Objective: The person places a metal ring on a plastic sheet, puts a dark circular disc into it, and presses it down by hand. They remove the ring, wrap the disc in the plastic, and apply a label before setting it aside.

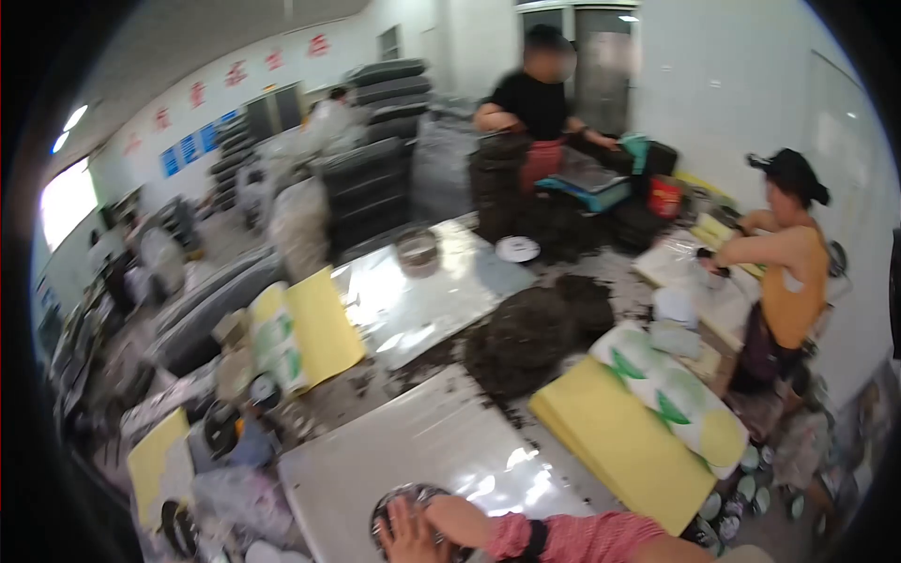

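Observation:
My right hand lies at the bottom edge with its fingers spread flat on top of a round, dark, shiny dish. The dish sits on the near sheet-metal table top. My forearm runs in from the lower right in a red striped sleeve with a black wrist strap. My left hand is out of view. A heap of dark loose material lies on the table beyond the hand.
Yellow bags lie to the right and left of the heap. A small bowl and a white disc sit farther back. One person in black works at the far end, another in orange at the right. Stacked dark trays stand behind.

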A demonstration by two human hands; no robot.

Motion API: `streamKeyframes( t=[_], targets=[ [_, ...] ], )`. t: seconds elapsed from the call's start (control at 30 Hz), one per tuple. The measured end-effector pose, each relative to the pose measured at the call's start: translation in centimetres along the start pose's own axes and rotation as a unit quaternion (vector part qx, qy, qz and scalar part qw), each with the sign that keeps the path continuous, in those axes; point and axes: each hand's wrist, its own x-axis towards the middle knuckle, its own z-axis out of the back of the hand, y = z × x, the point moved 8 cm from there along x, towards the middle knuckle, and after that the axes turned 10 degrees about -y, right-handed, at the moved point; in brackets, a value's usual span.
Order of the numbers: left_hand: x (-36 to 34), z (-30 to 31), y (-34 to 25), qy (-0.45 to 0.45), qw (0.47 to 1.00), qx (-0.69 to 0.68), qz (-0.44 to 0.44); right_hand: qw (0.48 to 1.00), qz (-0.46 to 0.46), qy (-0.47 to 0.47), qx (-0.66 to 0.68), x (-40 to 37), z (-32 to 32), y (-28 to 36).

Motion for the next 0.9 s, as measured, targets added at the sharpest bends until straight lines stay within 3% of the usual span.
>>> streamKeyframes(
  t=[0.03,0.07,0.13,0.17,0.2,0.23,0.27,0.3,0.33,0.37,0.5,0.57,0.6,0.67,0.7,0.77,0.8,0.83,0.9],
  targets=[
    [-0.1,-0.4,0.2,0.013,1.0,-0.005,0.011,0.999,0.009,0.033,0.004,0.2,1.5,0.5],
    [0.3,-0.2,-0.6,0.01,1.0,-0.014,-0.01,0.994,-0.009,0.012,0.11,-0.2,3.9,0.1],
    [0.2,-0.3,-0.3,0.073,0.997,0.023,0.001,0.963,0.026,-0.215,0.161,-3.7,8.1,-5.8],
    [0.3,0.0,-0.4,0.07,0.997,0.023,-0.003,0.93,0.054,-0.363,0.032,-7.7,12.7,-9.5],
    [0.4,0.1,-0.5,0.071,0.997,0.015,0.004,0.95,-0.029,-0.243,-0.194,-10.5,15.6,-13.1],
    [0.4,0.2,-0.5,0.075,0.997,0.006,0.011,0.908,-0.258,-0.249,-0.218,-16.4,17.5,-20.5],
    [0.3,0.2,-0.4,0.07,0.997,0.005,0.008,0.831,-0.258,-0.419,-0.259,-22.9,20.8,-23.1],
    [0.2,0.0,-0.2,0.066,0.998,0.013,0.005,0.768,-0.318,-0.367,-0.417,-26.9,23.1,-24.9],
    [0.4,-0.1,-0.3,0.063,0.998,0.019,0.004,0.769,-0.296,-0.312,-0.473,-28.9,25.3,-24.5],
    [0.8,0.1,-0.5,0.063,0.998,0.015,0.006,0.763,-0.279,-0.322,-0.486,-29.9,26.4,-23.6],
    [0.3,-0.1,-0.6,0.088,0.996,0.027,0.0,0.777,-0.261,-0.359,-0.446,-30.3,26.8,-23.7],
    [0.4,-0.2,-0.4,0.065,0.997,0.026,-0.006,0.72,-0.448,-0.477,-0.229,-33.3,28.0,-26.9],
    [0.4,-0.3,-0.3,0.066,0.998,0.025,-0.004,0.722,-0.447,-0.476,-0.23,-34.3,28.8,-28.6],
    [0.3,-0.7,-0.2,0.066,0.997,0.041,-0.014,0.707,-0.434,-0.548,-0.109,-38.4,30.8,-32.8],
    [0.5,-0.3,-0.5,0.038,0.998,0.029,-0.029,0.679,-0.455,-0.568,-0.095,-42.4,31.8,-34.0],
    [0.7,-0.3,-0.6,0.074,0.997,0.0,-0.004,0.606,-0.516,-0.574,-0.194,-50.2,34.8,-35.4],
    [0.5,-0.7,-0.4,0.048,0.999,0.006,-0.019,0.581,-0.512,-0.576,-0.262,-50.6,35.8,-34.8],
    [0.6,-0.5,-0.1,0.014,0.999,-0.03,0.002,0.573,-0.483,-0.583,-0.314,-48.6,35.9,-33.5],
    [0.6,0.2,-0.2,0.034,0.998,-0.044,0.023,0.629,-0.373,-0.61,-0.304,-39.4,32.6,-29.4]
  ],
)
